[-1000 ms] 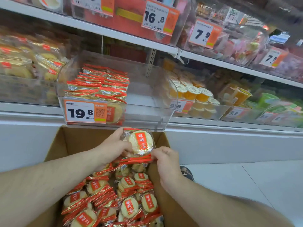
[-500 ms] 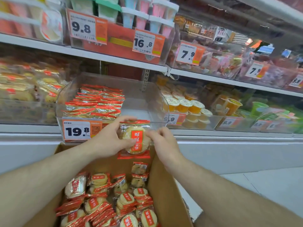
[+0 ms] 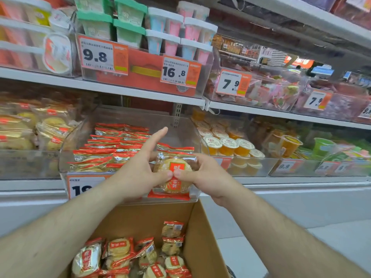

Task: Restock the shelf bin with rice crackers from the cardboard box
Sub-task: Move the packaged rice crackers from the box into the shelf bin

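Observation:
A stack of rice cracker packs (image 3: 174,177), round crackers in clear wrap with red and gold ends, is held upright between both hands at the front right of the clear shelf bin (image 3: 184,127). My left hand (image 3: 138,169) grips its left side, index finger stretched up. My right hand (image 3: 200,175) grips its right side; the thumbs meet on the front pack. Rows of packs (image 3: 108,149) fill the bin's left half. Below, the open cardboard box (image 3: 198,233) holds several loose packs (image 3: 128,255).
Neighbouring clear bins hold yellow cakes (image 3: 30,125) on the left and jelly cups (image 3: 226,145) on the right. The shelf above (image 3: 140,91) carries tubs and price tags close over the bin. White floor (image 3: 331,243) lies to the right of the box.
Both hands have lifted the stack of packs from over the box up to the bin's front right. The view has tilted upward, showing more of the upper shelf.

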